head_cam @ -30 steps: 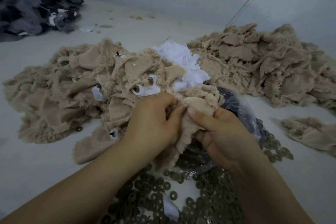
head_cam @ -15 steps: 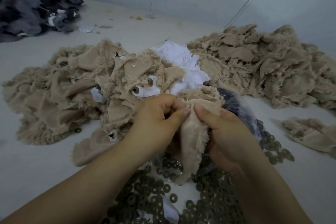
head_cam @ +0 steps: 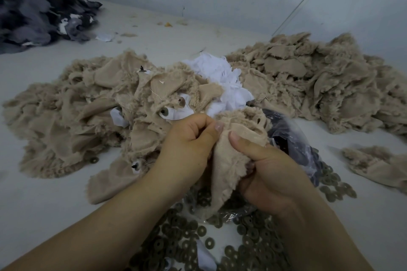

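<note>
far left, top corner: heap of dark grey and black fabric scraps [head_cam: 33, 6], resting on the pale grey tabletop [head_cam: 44, 204]. just right of it: small white paper-like scrap [head_cam: 105, 37]. lower down, left of centre: broad flat pile of beige fleece cut pieces [head_cam: 66, 121], some showing small dark round fittings and white backing patches. spreads right up to the left hand [head_cam: 189, 147]. curled tight, thumb tip pressed onto the top edge of a single beige fleece piece [head_cam: 226, 167], fingers folded under.

held up between both hands in the middle of the view, above the table, smooth side toward the camera, fluffy edge to the right, lower end drooping over the washers. behind it: clump of white fabric scraps [head_cam: 222, 79], wedged between the two beige piles.

right hand [head_cam: 271, 174] next: thumb laid across the same piece near its top, fingers curled round the fluffy edge from below. thumbs near each other, not touching.

below and around the wrists: scatter of flat bronze-coloured ring washers [head_cam: 176, 246] on the table. just right of the right hand: crumpled clear plastic bag with dark contents [head_cam: 284, 136]. farther right: second tall pile of beige fleece pieces [head_cam: 319, 86], close to the pale wall. far right edge: lone beige fleece scrap [head_cam: 374, 160], well apart from the hands.
</note>
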`<state>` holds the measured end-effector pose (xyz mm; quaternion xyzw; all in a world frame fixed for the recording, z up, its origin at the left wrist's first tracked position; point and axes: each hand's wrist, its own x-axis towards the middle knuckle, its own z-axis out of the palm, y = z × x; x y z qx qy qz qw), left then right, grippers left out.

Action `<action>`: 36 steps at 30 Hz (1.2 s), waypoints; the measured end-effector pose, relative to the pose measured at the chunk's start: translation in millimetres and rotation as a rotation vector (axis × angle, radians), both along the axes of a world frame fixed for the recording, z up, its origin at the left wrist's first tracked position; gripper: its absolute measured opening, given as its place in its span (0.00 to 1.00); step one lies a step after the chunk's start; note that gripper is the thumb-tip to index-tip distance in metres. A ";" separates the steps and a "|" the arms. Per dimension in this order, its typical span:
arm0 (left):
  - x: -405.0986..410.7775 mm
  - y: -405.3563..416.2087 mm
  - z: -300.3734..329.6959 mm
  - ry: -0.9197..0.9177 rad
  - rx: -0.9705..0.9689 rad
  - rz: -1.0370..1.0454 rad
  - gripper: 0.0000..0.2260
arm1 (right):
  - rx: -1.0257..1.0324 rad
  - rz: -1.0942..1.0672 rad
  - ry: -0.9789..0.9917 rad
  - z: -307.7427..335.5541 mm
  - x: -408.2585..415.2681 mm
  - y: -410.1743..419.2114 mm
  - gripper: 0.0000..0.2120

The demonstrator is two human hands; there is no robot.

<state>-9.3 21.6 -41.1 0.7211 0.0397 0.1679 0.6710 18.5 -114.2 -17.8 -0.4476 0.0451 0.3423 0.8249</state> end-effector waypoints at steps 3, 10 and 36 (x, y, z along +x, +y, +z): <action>-0.9 -2.3 2.9 0.011 -0.079 -0.048 0.15 | 0.028 0.040 0.074 -0.4 -0.1 0.1 0.19; 2.8 -2.9 5.1 0.003 -0.087 -0.068 0.16 | 0.085 0.072 0.129 -3.4 -0.8 1.5 0.18; 5.0 23.5 1.2 0.010 -0.252 -0.133 0.05 | -1.295 -0.111 -0.833 -8.7 37.9 -45.2 0.20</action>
